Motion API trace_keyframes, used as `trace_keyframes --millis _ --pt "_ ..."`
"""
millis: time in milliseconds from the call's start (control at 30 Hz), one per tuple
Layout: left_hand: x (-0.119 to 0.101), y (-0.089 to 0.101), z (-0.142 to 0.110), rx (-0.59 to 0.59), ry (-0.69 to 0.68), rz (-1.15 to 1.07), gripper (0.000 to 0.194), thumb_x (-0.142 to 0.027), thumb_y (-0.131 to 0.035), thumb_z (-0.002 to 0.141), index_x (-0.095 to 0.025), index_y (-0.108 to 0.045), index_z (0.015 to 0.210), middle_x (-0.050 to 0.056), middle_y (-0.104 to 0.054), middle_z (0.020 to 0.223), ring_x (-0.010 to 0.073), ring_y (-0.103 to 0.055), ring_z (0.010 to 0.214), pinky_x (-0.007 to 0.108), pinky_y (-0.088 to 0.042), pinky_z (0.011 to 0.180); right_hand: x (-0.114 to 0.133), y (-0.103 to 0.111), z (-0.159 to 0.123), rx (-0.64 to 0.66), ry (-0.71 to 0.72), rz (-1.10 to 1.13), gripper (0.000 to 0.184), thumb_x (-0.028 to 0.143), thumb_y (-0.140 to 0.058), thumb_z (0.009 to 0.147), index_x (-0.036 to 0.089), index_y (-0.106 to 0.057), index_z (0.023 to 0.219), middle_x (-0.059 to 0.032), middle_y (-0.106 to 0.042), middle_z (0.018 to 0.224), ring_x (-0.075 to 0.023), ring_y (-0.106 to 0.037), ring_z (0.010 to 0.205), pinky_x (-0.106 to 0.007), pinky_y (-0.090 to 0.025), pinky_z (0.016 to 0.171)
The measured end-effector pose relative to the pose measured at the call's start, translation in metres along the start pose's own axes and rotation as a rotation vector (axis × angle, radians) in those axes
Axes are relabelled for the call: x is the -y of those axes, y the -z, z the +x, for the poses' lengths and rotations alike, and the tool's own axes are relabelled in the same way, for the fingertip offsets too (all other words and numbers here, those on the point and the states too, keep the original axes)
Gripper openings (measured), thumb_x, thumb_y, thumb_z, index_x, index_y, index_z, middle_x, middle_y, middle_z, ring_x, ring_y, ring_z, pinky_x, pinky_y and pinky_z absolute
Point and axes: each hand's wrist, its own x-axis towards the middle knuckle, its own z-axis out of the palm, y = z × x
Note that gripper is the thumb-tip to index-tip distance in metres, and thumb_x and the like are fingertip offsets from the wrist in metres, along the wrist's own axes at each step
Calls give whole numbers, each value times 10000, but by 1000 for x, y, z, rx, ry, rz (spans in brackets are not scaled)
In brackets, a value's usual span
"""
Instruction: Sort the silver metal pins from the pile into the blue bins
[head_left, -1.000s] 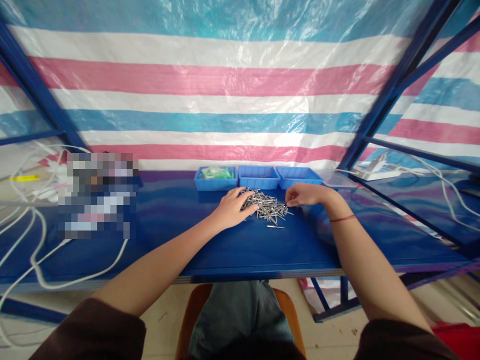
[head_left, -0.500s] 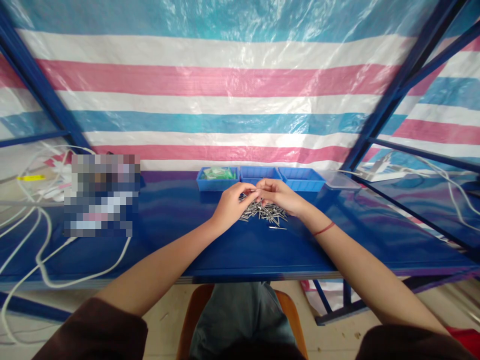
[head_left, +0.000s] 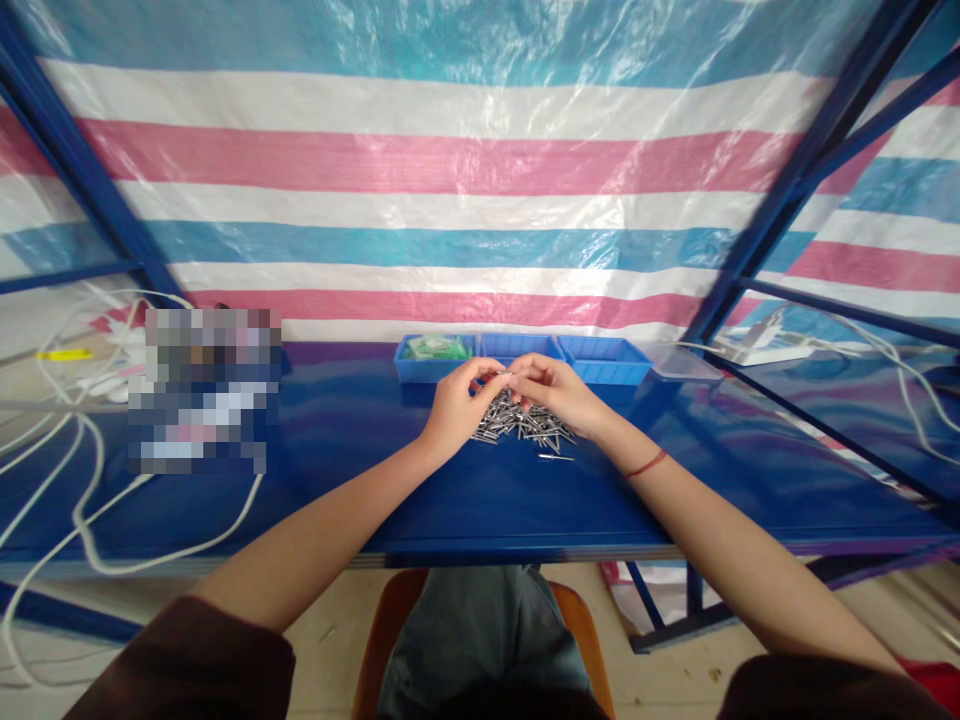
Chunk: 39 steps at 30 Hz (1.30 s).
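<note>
A heap of silvery metal blind rivets, each with a thin pin, lies on the blue table. Above the heap's left side, my left hand is closed in a pinch between thumb and fingers. My right hand pinches from the other side, so both sets of fingertips meet over the rivets. Whatever sits between them is too small and covered to make out. One single rivet lies apart, just in front of the heap.
Behind my hands stand joined blue bins: the left bin holds green-and-white plastic packets, and the right bin stands beside a clear plastic lid. White cables run over the table's left side. Blue frame posts flank the table.
My left hand has shifted slightly left and its fingers have raised a little. My right hand stays almost in place, and the fingertips still meet.
</note>
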Motion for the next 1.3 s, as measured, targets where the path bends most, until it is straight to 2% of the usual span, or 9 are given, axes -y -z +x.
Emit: trace_keyframes --millis 300,433,633,767,867,1000,1100,1267,1300 --pt "6 -2 1 -9 15 -45 96 -228 -592 844 -194 -652 910 26 -693 907 138 -641 818 230 -499 675 -5 2 4 -81 65 85 306 381 -772 655 193 -588 813 21 -618 666 -103 -562 606 -243 -440 523" --pt "9 -2 1 11 19 -67 100 -228 -587 843 -191 -656 906 33 -678 899 138 -630 812 228 -495 661 -2 2 2 -89 148 34 300 377 -769 654 197 -591 815 19 -609 681 -103 -552 611 -252 -442 537" --pt "13 -4 1 108 40 -31 155 -282 -536 884 -181 -641 934 58 -672 972 164 -630 904 267 -522 723 4 4 0 -119 214 -247 247 417 -688 735 198 -644 840 -17 -638 745 -129 -565 669 -293 -462 636" --pt "15 -5 -2 132 3 144 337 -329 -546 891 -186 -548 1196 107 -629 1184 221 -575 1108 392 -477 919 -1 21 11 -352 308 -468 265 441 -614 792 186 -660 845 -59 -674 841 -164 -585 748 -312 -466 699" --pt "13 -7 -5 245 -107 214 368 -329 -561 887 -192 -538 1228 105 -623 1202 229 -552 1143 432 -424 991 -11 43 24 -472 305 -769 272 418 -554 842 183 -681 891 -88 -688 896 -204 -600 807 -348 -457 780" --pt "6 -8 -8 436 -280 253 218 -310 -551 893 -216 -651 1063 64 -657 1124 211 -551 1111 405 -417 995 -15 66 30 -419 258 -1083 328 390 -532 852 155 -682 1025 -135 -686 996 -268 -594 936 -399 -420 873" --pt "2 -9 -11 534 -354 287 206 -327 -564 885 -222 -685 1014 61 -653 1119 216 -536 1117 395 -412 990 -4 73 18 -300 217 -1102 312 344 -494 850 129 -706 928 -125 -694 925 -233 -607 836 -367 -436 807" --pt "0 -8 -14 599 -371 378 202 -342 -555 892 -252 -704 995 47 -652 1105 223 -534 1079 405 -411 950 20 83 -10 320 -124 -848 261 386 -606 743 161 -712 820 -43 -706 770 -176 -617 715 -286 -457 663" --pt "0 -8 -14 602 -364 392 200 -340 -554 892 -257 -704 995 46 -652 1101 224 -535 1073 406 -412 939 23 84 -13 396 -197 -821 255 385 -631 718 164 -712 815 -40 -709 764 -176 -622 714 -277 -460 650"
